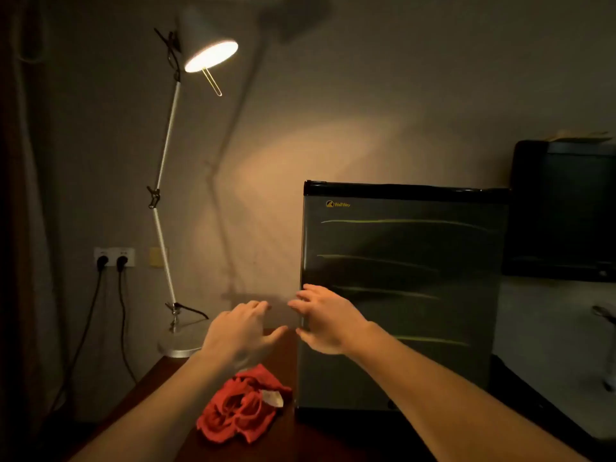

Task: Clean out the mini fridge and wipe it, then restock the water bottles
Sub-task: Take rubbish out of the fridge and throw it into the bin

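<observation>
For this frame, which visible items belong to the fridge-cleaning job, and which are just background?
Job items:
mini fridge, door closed
red cloth on the table beside it
left hand and right hand, both open, at the door's left edge

Background:
lit desk lamp
wall sockets with two plugs
dark screen
wooden table

Dim room lit by 1 lamp (210,55) (warm glow on the wall), edges dark, perhaps slightly blurred.
</observation>
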Demonstrator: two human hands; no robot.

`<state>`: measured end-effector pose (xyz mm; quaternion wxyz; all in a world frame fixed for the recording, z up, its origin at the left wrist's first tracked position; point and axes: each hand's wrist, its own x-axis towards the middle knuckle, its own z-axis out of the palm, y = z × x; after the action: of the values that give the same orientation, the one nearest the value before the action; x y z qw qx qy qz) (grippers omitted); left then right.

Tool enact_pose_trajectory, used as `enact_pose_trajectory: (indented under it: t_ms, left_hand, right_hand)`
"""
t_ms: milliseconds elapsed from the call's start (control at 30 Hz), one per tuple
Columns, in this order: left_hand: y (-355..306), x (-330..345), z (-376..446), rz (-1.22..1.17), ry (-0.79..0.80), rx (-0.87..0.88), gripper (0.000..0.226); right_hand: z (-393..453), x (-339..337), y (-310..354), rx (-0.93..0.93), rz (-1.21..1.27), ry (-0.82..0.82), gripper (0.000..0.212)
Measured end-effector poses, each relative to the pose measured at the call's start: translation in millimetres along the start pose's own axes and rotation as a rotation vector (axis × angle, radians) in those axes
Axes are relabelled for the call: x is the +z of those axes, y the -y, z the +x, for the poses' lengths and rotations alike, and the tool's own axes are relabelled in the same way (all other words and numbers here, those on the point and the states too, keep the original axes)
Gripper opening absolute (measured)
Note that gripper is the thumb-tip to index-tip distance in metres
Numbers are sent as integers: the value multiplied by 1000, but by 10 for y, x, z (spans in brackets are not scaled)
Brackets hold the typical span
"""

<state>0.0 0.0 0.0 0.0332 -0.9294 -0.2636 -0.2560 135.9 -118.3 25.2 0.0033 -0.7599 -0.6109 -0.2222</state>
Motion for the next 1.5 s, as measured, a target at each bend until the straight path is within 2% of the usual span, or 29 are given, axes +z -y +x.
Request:
enact_pose_trajectory:
  t_ms: [100,233,367,800,967,1067,1433,1500]
  left_hand:
    - [106,105,137,0,3,-4,66]
    - [218,259,280,-15,35,-26,61]
    - [257,383,359,-34,45,-32,60]
    - [223,415,241,-90,55,-47,57]
    - [150,337,103,-123,57,-46,57]
    - [76,278,-51,-120,66,-43,57]
    - [-109,-77,-880,-14,117,12,51]
    - [-191,-120,-978,-34,117,34,50]
  right_hand:
    - [216,110,-25,-132,-315,31,41]
    - [305,208,21,-195,-659,172,34]
    - [387,288,63,-196,-783,190,32]
    - [394,377,93,-191,-829,188,58]
    - [187,279,197,-214,-726,143,55]
    - [-24,178,303,-211,-768,135,54]
    - [-1038,-297,917,-69,-658,36,35]
    - [-1226,-337,1025,-31,-668,64,32]
